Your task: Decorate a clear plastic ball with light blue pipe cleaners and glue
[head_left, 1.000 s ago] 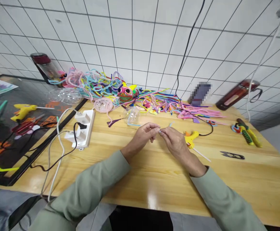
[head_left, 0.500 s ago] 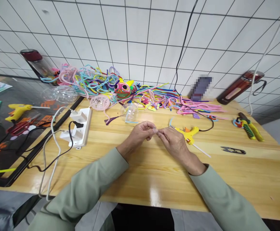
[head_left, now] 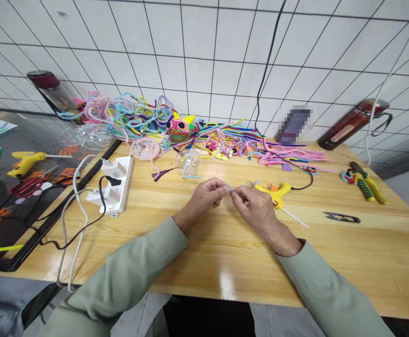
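My left hand (head_left: 209, 194) and my right hand (head_left: 251, 203) meet over the middle of the wooden table, fingertips pinched close together. A short bit of light blue pipe cleaner (head_left: 230, 187) shows between them, mostly hidden by the fingers. Just beyond my right hand lies a yellow glue gun (head_left: 278, 193) with a white glue stick out of its back. Ahead of my left hand sits a clear plastic ball (head_left: 192, 161), with a bent blue pipe cleaner (head_left: 192, 177) at its base.
A heap of coloured pipe cleaners (head_left: 134, 117) lines the wall, with a colourful mask-like figure (head_left: 178, 129) among it. To the left is a white power strip (head_left: 123, 187) with cords. At right lie thread snips (head_left: 343, 217), pliers (head_left: 366, 185) and a brown flask (head_left: 354, 124).
Blue now shows between my fingertips, which have parted slightly. The curved blue end that stood by the glue gun's nozzle has dropped lower and is barely visible.
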A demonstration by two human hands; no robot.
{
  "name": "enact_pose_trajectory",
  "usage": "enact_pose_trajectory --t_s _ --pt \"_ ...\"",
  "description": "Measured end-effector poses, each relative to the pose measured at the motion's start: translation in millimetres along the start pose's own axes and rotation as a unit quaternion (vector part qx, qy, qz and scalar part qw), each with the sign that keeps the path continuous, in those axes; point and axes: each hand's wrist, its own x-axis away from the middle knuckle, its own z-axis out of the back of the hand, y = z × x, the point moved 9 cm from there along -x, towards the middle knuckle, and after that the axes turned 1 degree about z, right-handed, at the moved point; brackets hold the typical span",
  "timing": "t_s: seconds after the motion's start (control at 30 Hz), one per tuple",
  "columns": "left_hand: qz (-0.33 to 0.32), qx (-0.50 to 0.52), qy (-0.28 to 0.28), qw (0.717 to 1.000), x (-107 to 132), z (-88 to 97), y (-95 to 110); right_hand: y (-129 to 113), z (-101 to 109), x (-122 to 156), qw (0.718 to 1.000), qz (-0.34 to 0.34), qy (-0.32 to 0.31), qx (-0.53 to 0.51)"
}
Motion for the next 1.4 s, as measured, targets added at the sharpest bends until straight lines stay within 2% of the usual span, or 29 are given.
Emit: enact_pose_trajectory --t_s 0.3,0.57,0.67,0.8,0.9,1.0,1.1,1.2,1.3,1.4 --pt "-0.013 -0.022 -0.004 1.000 1.3 -0.8 3.7 -7.2 -3.5 0.2 1.000 0.015 -0.023 -0.011" --pt "0.005 0.045 0.025 0.999 1.5 1.4 -2.5 -6.2 7.8 2.7 0.998 0.013 0.047 0.048" --pt "0.011 0.040 0.023 0.999 3.4 -0.8 -3.8 -8.3 4.2 3.5 0.996 0.021 0.038 0.075" --pt "0.021 0.051 0.025 0.998 3.8 -1.6 -5.9 -8.3 -2.7 4.1 0.999 0.019 0.007 0.048" --pt "0.005 0.044 0.034 0.998 3.7 0.3 -4.6 -3.7 -5.4 3.4 1.000 -0.013 -0.016 -0.011" --pt "-0.030 0.013 0.058 0.998 5.1 4.3 -1.1 6.3 -9.4 2.4 0.988 -0.085 -0.041 -0.122" --pt "-0.058 -0.011 0.074 0.996 6.7 6.2 1.8 18.5 -18.8 4.9 0.950 -0.185 -0.073 -0.242" --pt "-0.048 0.027 0.046 0.997 4.8 1.6 -1.6 25.2 -25.6 9.0 0.913 -0.252 -0.080 -0.312" --pt "-0.021 0.071 0.024 0.997 2.5 -2.5 -6.3 25.7 -26.1 10.0 0.909 -0.259 -0.069 -0.319" --pt "-0.010 0.066 0.017 0.998 1.8 -4.3 -6.5 23.4 -26.5 9.8 0.917 -0.243 -0.070 -0.307"
